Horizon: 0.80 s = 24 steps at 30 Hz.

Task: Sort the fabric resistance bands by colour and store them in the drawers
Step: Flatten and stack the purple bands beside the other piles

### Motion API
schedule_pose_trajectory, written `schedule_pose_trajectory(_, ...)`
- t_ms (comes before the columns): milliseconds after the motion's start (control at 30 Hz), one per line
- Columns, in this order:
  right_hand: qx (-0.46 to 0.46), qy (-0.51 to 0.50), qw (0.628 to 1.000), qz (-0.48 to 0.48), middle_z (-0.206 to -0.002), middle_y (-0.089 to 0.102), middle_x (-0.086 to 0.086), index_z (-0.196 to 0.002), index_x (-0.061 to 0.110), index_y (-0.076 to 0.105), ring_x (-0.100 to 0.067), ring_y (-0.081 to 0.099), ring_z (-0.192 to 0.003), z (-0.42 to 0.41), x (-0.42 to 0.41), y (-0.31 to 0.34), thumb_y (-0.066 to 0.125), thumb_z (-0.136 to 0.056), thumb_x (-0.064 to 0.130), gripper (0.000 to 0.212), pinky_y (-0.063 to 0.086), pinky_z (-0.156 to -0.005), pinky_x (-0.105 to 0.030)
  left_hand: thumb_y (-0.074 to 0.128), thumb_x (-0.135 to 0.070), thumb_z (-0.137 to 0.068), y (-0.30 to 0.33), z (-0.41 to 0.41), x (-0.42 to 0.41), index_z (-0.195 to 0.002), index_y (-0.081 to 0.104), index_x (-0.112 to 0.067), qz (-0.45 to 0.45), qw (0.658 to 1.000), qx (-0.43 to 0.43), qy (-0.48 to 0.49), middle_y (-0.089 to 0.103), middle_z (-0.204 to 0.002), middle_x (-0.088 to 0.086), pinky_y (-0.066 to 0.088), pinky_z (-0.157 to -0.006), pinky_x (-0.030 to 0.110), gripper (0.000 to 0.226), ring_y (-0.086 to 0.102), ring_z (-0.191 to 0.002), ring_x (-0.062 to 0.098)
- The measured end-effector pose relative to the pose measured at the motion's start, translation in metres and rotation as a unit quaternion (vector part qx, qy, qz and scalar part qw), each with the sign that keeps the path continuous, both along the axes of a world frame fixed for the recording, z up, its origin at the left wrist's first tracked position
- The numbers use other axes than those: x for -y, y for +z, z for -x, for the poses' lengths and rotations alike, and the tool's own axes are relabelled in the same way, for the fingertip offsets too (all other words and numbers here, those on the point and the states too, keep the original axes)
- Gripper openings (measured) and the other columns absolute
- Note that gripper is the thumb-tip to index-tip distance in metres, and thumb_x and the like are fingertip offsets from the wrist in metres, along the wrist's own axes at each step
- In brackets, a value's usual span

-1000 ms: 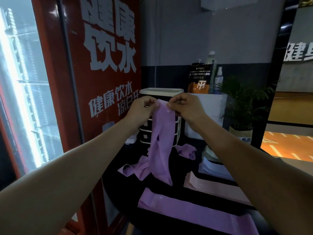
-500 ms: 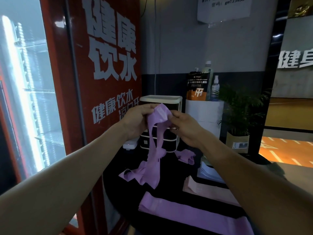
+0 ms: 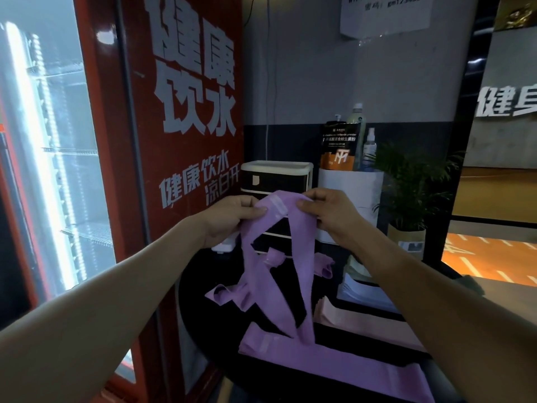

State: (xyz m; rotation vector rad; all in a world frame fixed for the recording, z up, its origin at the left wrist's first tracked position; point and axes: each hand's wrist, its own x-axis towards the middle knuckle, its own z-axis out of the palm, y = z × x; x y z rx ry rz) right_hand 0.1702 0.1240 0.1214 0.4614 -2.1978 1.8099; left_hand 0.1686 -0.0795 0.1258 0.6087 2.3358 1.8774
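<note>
Above the dark desk [image 3: 377, 370] | left hand [image 3: 229, 219] and right hand [image 3: 328, 213] each pinch the lifted purple band [image 3: 279, 257], their grip closed, spreading its loop apart, probably to untwist it | drawers [image 3: 276, 181] shut behind

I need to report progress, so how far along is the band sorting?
Done: flat stacks of purple bands and pink bands lie on the black table. In hand: left hand and right hand hold up a purple band. Left: loose purple bands; nothing visibly in the drawer unit.
</note>
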Motion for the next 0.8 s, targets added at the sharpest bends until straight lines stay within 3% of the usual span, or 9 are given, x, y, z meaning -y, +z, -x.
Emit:
schedule_pose_trajectory(133, 0.065, 0.083, 0.994, 0.018, -0.091, 0.064, -0.007, -0.092, 0.01, 0.064, -0.018, 0.06, -0.085, -0.01, -0.003, 0.001, 0.059, -0.087, 0.006, 0.008, 0.05, -0.077, -0.031, 0.045, -0.011, -0.096, 0.005, 0.0, -0.004, -0.09, 0.061, -0.013, -0.02, 0.999, -0.023, -0.022, 0.064, -0.092, 0.003, 0.045, -0.085, 0.026, 0.017, 0.058, -0.085, 0.013)
schedule_pose_trajectory(233, 0.079, 0.106, 0.99, 0.059, -0.091, 0.065, -0.002, -0.098, 0.013, 0.065, -0.013, 0.059, -0.084, -0.013, 0.001, 0.005, 0.059, -0.089, 0.016, 0.011, 0.047, -0.069, -0.024, 0.043, -0.011, -0.096, 0.009, 0.0, -0.009, -0.098, 0.059, -0.009, -0.016, 0.998, -0.034, -0.047, 0.062, -0.098, 0.005, 0.043, -0.09, 0.029, 0.016, 0.056, -0.091, 0.016)
schedule_pose_trajectory(333, 0.054, 0.086, 0.994, 0.031, -0.09, 0.064, 0.002, -0.102, 0.016, 0.066, -0.013, 0.055, -0.085, -0.009, 0.007, 0.008, 0.054, -0.092, 0.03, 0.021, 0.044, -0.076, -0.027, 0.042, -0.008, -0.096, 0.01, -0.001, -0.015, -0.1, 0.06, -0.011, -0.017, 0.998, -0.04, -0.051, 0.063, -0.101, 0.004, 0.042, -0.096, 0.034, 0.019, 0.056, -0.095, 0.017)
schedule_pose_trajectory(467, 0.048, 0.082, 0.995, -0.02, -0.086, 0.062, 0.001, -0.091, 0.02, 0.067, -0.018, 0.051, -0.086, -0.009, 0.014, 0.007, 0.048, -0.095, 0.037, 0.027, 0.039, -0.083, -0.036, 0.042, -0.007, -0.096, 0.009, -0.002, -0.017, -0.099, 0.062, -0.014, -0.014, 0.998, -0.04, -0.053, 0.065, -0.1, 0.004, 0.044, -0.092, 0.034, 0.02, 0.058, -0.094, 0.017)
schedule_pose_trajectory(600, 0.046, 0.113, 0.992, -0.016, -0.088, 0.061, -0.01, -0.094, 0.007, 0.063, -0.019, 0.054, -0.081, -0.012, 0.017, 0.007, 0.05, -0.096, 0.021, 0.02, 0.044, -0.076, -0.03, 0.045, -0.007, -0.095, 0.012, -0.005, -0.015, -0.095, 0.06, -0.012, -0.012, 0.998, -0.032, -0.049, 0.064, -0.095, 0.003, 0.047, -0.082, 0.026, 0.016, 0.06, -0.087, 0.013)
schedule_pose_trajectory(700, 0.049, 0.128, 0.99, -0.021, -0.078, 0.06, -0.006, -0.077, 0.011, 0.062, -0.016, 0.054, -0.072, -0.013, 0.015, 0.009, 0.054, -0.093, 0.014, 0.018, 0.045, -0.07, -0.027, 0.049, -0.006, -0.092, 0.011, -0.005, -0.012, -0.089, 0.056, -0.01, -0.02, 0.999, -0.02, -0.039, 0.06, -0.09, 0.006, 0.045, -0.083, 0.03, 0.009, 0.055, -0.084, 0.017)
schedule_pose_trajectory(800, 0.056, 0.126, 0.99, 0.01, -0.074, 0.058, -0.007, -0.073, 0.011, 0.06, -0.015, 0.052, -0.067, -0.013, 0.013, 0.01, 0.055, -0.091, 0.01, 0.02, 0.044, -0.065, -0.026, 0.05, -0.005, -0.092, 0.01, -0.007, -0.012, -0.086, 0.056, -0.014, -0.033, 0.999, -0.027, -0.016, 0.059, -0.083, 0.001, 0.048, -0.072, 0.021, 0.012, 0.056, -0.074, 0.009)
